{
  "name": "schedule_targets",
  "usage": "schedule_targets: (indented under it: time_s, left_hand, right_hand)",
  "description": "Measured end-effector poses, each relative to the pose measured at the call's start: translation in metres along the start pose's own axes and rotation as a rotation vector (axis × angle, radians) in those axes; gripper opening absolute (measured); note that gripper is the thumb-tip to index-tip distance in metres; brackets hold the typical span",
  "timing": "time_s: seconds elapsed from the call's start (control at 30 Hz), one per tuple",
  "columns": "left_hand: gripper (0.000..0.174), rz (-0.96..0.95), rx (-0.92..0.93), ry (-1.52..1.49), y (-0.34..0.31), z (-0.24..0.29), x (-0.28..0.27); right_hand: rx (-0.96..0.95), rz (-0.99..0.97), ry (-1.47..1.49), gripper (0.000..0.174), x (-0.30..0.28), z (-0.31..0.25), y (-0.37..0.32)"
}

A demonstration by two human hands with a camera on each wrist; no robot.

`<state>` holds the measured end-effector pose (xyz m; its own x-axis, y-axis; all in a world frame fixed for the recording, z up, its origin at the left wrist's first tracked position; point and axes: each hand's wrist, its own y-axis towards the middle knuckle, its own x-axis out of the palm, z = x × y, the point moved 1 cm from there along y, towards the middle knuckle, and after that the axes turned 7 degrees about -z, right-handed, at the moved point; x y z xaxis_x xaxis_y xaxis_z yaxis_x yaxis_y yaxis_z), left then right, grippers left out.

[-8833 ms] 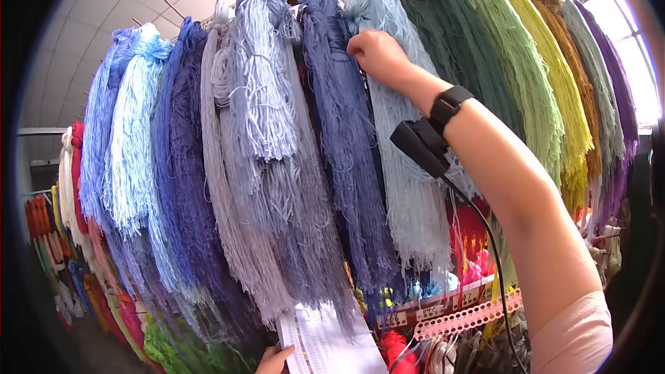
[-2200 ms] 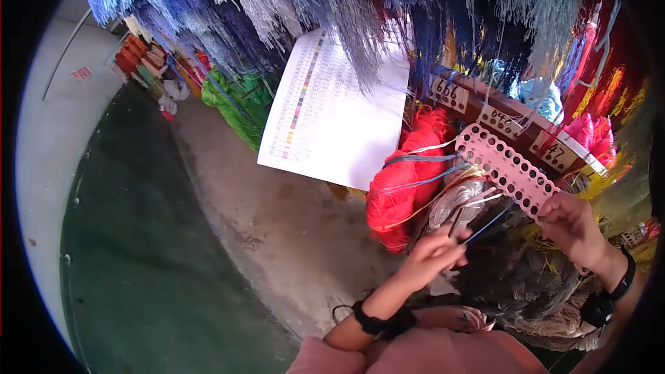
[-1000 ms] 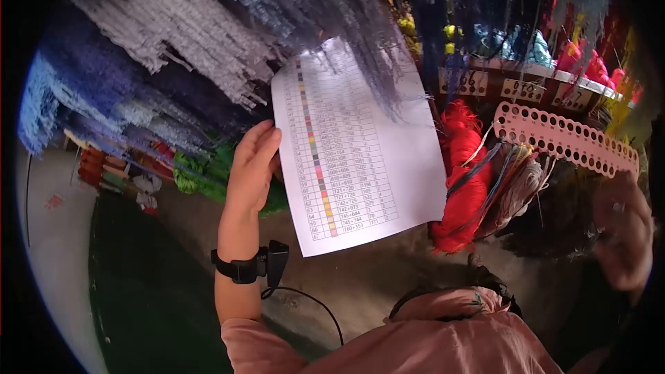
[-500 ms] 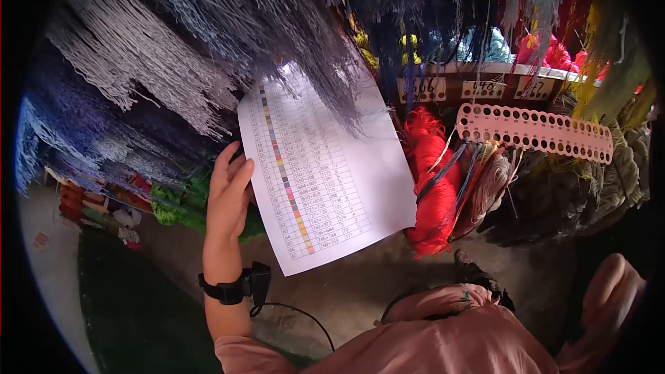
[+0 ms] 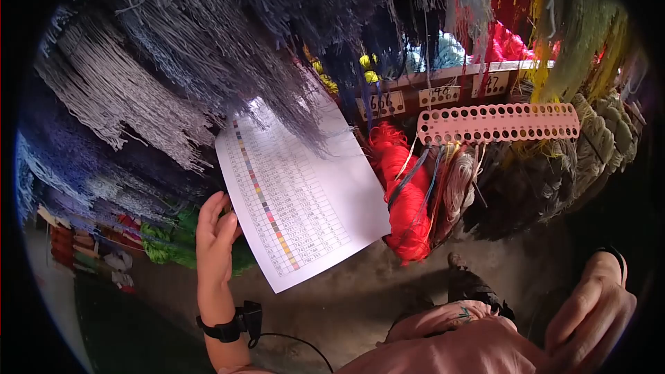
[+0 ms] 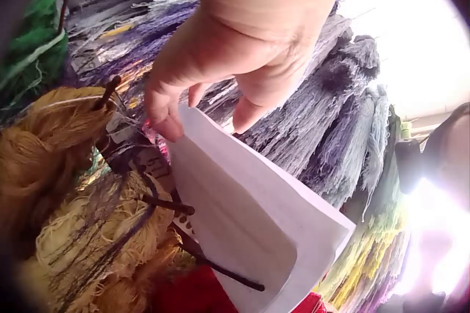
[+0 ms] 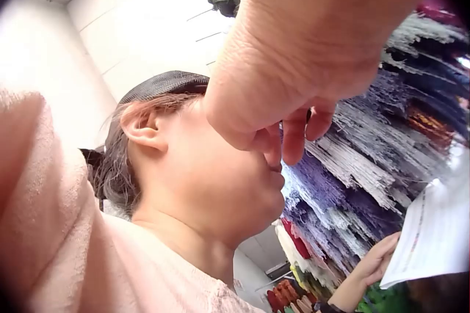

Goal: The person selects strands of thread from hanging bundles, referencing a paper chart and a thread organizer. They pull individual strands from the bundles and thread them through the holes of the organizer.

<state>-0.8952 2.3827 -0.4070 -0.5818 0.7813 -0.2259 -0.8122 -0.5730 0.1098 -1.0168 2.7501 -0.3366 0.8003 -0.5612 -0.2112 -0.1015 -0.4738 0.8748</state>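
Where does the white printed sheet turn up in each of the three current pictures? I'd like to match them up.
Head: the white sheet is left of centre, its upper part overlapped by hanging yarn.
Left wrist: the white sheet fills the lower middle.
Right wrist: the white sheet is at lower right, cut off by the picture's edge.
Shared landmark: the left hand, at the sheet's edge in all three.

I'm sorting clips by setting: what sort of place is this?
Probably a thread store or yarn workroom, judging by the hanging thread bundles in many colours, the handwritten number cards and the printed sheet of colours and numbers.
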Motion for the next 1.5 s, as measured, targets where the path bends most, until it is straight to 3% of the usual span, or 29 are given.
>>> schedule_targets:
  time_s: [0.1, 0.17, 0.2, 0.33, 0.4, 0.43, 0.5, 0.57, 0.7, 0.83, 0.9, 0.93, 1.17, 1.5]
  left_hand:
    - [0.043, 0.072, 0.053, 0.09, -0.013, 0.006, 0.001]
    - [0.041, 0.119, 0.094, 0.149, -0.025, 0.018, 0.007]
    - [0.041, 0.146, 0.123, 0.207, -0.032, 0.026, 0.01]
    - [0.032, 0.175, 0.387, 0.395, -0.06, 0.074, 0.042]
    - [0.029, 0.145, 0.502, 0.416, -0.071, 0.104, 0.07]
    - [0.028, 0.16, 0.466, 0.364, -0.079, 0.122, 0.092]
    - [0.025, 0.116, 0.548, 0.38, -0.094, 0.159, 0.142]
    - [0.023, -0.021, 0.776, 0.453, -0.103, 0.197, 0.201]
    - [0.022, -0.175, 1.009, 0.463, -0.106, 0.265, 0.315]
    - [0.019, -0.192, 1.27, 0.586, -0.111, 0.327, 0.412]
    - [0.019, -0.216, 1.288, 0.582, -0.117, 0.349, 0.45]
    - [0.019, -0.216, 1.403, 0.586, -0.116, 0.358, 0.467]
    - [0.013, -0.286, 1.577, 0.751, -0.115, 0.411, 0.549]
    - [0.015, -0.274, 1.746, 0.823, -0.086, 0.443, 0.588]
  right_hand:
    - [-0.035, -0.081, 0.043, 0.028, -0.011, -0.01, -0.005]
    - [-0.08, -0.255, 0.187, 0.008, -0.047, -0.013, -0.008]
    - [-0.107, -0.341, 0.255, 0.008, -0.064, -0.016, -0.01]
    - [-0.114, -0.175, -0.052, 0.016, -0.087, -0.049, -0.029]
    - [-0.088, -0.323, -0.211, 0.017, -0.123, -0.069, -0.039]
    - [-0.064, -0.477, -0.298, 0.019, -0.147, -0.079, -0.045]
    - [-0.025, -0.554, -0.393, 0.023, -0.177, -0.107, -0.06]
    - [-0.054, -0.517, -0.409, 0.026, -0.209, -0.121, -0.085]
    - [0.058, -0.419, -0.495, 0.027, -0.268, -0.156, -0.12]
    - [0.198, -0.373, -0.623, 0.023, -0.318, -0.192, -0.148]
    - [0.217, -0.402, -0.691, 0.023, -0.336, -0.212, -0.157]
    - [0.198, -0.408, -0.729, 0.022, -0.343, -0.217, -0.162]
    - [0.22, -0.314, -0.827, 0.02, -0.391, -0.237, -0.173]
    - [-0.03, 0.357, -1.298, 0.041, -0.516, -0.241, -0.103]
